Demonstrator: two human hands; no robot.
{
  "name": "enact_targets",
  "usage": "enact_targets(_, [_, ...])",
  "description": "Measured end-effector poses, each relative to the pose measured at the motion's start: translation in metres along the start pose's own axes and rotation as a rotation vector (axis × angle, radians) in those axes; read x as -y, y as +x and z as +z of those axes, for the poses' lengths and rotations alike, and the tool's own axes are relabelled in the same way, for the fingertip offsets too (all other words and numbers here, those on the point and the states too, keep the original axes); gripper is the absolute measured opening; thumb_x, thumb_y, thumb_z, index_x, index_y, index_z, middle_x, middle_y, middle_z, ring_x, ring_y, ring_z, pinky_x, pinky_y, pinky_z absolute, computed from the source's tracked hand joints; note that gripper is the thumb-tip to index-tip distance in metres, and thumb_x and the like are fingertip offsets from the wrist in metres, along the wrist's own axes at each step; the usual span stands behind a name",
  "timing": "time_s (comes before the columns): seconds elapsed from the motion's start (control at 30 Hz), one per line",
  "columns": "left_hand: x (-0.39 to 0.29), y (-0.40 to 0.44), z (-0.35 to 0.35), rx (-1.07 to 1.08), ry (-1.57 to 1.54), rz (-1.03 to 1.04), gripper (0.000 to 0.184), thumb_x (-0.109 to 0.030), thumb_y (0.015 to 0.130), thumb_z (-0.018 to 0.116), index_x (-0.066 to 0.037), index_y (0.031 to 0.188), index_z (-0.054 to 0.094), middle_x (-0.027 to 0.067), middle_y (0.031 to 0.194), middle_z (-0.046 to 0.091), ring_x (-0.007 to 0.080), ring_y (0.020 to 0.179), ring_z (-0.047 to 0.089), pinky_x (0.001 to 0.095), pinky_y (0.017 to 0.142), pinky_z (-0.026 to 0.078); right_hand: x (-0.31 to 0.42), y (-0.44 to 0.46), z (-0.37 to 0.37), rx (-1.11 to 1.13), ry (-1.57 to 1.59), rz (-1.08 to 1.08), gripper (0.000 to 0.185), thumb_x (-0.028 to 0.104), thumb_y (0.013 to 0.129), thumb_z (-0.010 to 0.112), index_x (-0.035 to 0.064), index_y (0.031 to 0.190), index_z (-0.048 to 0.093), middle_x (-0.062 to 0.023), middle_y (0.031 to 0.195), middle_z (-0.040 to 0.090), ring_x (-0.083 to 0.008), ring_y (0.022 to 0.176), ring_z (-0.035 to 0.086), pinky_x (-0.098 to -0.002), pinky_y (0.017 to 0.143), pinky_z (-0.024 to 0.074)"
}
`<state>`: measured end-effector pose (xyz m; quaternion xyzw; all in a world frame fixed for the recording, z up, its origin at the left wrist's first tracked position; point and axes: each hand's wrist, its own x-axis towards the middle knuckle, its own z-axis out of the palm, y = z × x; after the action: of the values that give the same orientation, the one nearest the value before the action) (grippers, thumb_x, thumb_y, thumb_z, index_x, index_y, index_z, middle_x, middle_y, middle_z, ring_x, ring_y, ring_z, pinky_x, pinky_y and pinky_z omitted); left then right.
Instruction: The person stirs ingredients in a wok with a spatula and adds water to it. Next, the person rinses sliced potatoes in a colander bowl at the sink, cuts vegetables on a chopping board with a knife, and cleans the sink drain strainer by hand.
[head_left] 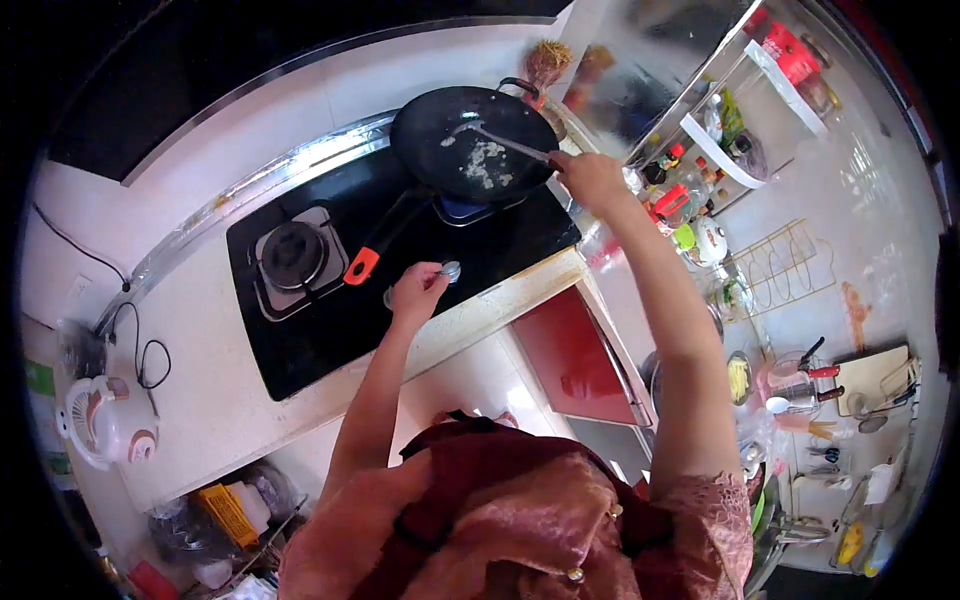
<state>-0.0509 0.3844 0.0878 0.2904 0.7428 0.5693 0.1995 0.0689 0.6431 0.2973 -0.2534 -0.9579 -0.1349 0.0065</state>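
Note:
A black wok (425, 128) sits on the right burner of the black gas stove (350, 335), its long handle with an orange end (362, 266) pointing toward the front left. Small pale bits of food (487, 166) lie in the wok. My right hand (592, 183) is closed around the handle of a spatula (513, 146), whose head rests in the wok among the bits. At the stove's front edge, the fingers of my left hand (416, 292) pinch a silvery stove knob (450, 271).
Left of the wok is a bare burner (294, 254). A white appliance (110, 420) with a cord stands on the left counter. Seasoning bottles (680, 195) and a wire rack (785, 270) are to the right. A red cabinet door (575, 360) is below the counter.

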Motion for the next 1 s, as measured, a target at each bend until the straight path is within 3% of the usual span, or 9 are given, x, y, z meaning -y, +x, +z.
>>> enact_targets(0.17, [0.017, -0.014, -0.003, -0.018, -0.054, -0.045, 0.03, -0.016, 0.075, 0.071, -0.002, 0.099, 0.06, 0.0098, 0.083, 0.064, 0.0167, 0.072, 0.062, 0.0275, 0.065, 0.049, -0.021, -0.035, -0.064, 0.083, -0.125, -0.049, 0.024, 0.024, 0.082, 0.055, 0.0192, 0.105, 0.061, -0.0104, 0.081, 0.065, -0.0299, 0.079, 0.064, -0.0427, 0.066, 0.0505])
enact_targets(0.27, [0.011, -0.004, -0.001, -0.015, 0.183, 0.078, 0.028, -0.018, 0.078, 0.069, -0.003, 0.1, 0.06, 0.009, 0.087, 0.064, 0.0145, 0.075, 0.062, 0.0276, 0.065, 0.051, -0.026, -0.043, -0.07, 0.026, -0.176, -0.06, 0.022, 0.022, 0.081, 0.055, 0.0189, 0.102, 0.063, -0.0106, 0.077, 0.065, -0.0296, 0.076, 0.064, -0.0422, 0.062, 0.0504])
enact_targets(0.57, [0.023, 0.028, 0.033, -0.026, 0.343, 0.222, 0.027, -0.017, 0.069, 0.073, -0.002, 0.09, 0.062, 0.0141, 0.086, 0.062, 0.0308, 0.083, 0.057, 0.0384, 0.074, 0.048, -0.025, -0.07, -0.062, 0.038, -0.16, -0.048, 0.027, 0.02, 0.082, 0.054, 0.0214, 0.108, 0.061, -0.0106, 0.071, 0.064, -0.0289, 0.07, 0.064, -0.0425, 0.059, 0.0498])
enact_targets(0.67, [0.03, 0.034, 0.041, -0.064, 0.39, 0.25, 0.026, -0.018, 0.069, 0.073, -0.001, 0.087, 0.063, 0.014, 0.087, 0.063, 0.0329, 0.087, 0.056, 0.0392, 0.076, 0.047, -0.036, -0.08, -0.077, 0.066, -0.123, -0.017, 0.034, 0.025, 0.082, 0.057, 0.0246, 0.116, 0.059, -0.0119, 0.073, 0.063, -0.0311, 0.069, 0.062, -0.0438, 0.061, 0.0486])
enact_targets(0.8, [0.027, 0.038, 0.045, -0.053, 0.355, 0.174, 0.024, -0.018, 0.069, 0.072, -0.001, 0.084, 0.064, 0.0153, 0.086, 0.062, 0.0328, 0.087, 0.056, 0.0395, 0.076, 0.047, -0.028, -0.089, -0.075, 0.137, -0.24, -0.03, 0.032, 0.026, 0.083, 0.056, 0.0241, 0.115, 0.059, -0.0114, 0.073, 0.063, -0.0293, 0.07, 0.062, -0.0428, 0.063, 0.0486])
enact_targets(1.0, [0.024, 0.034, 0.041, -0.08, 0.338, 0.179, 0.025, -0.015, 0.069, 0.071, 0.0, 0.089, 0.063, 0.0173, 0.084, 0.062, 0.0334, 0.088, 0.056, 0.0396, 0.077, 0.047, -0.036, -0.098, -0.079, 0.082, -0.159, -0.036, 0.03, 0.025, 0.083, 0.057, 0.0216, 0.113, 0.059, -0.0113, 0.074, 0.063, -0.0291, 0.071, 0.063, -0.0418, 0.063, 0.049])
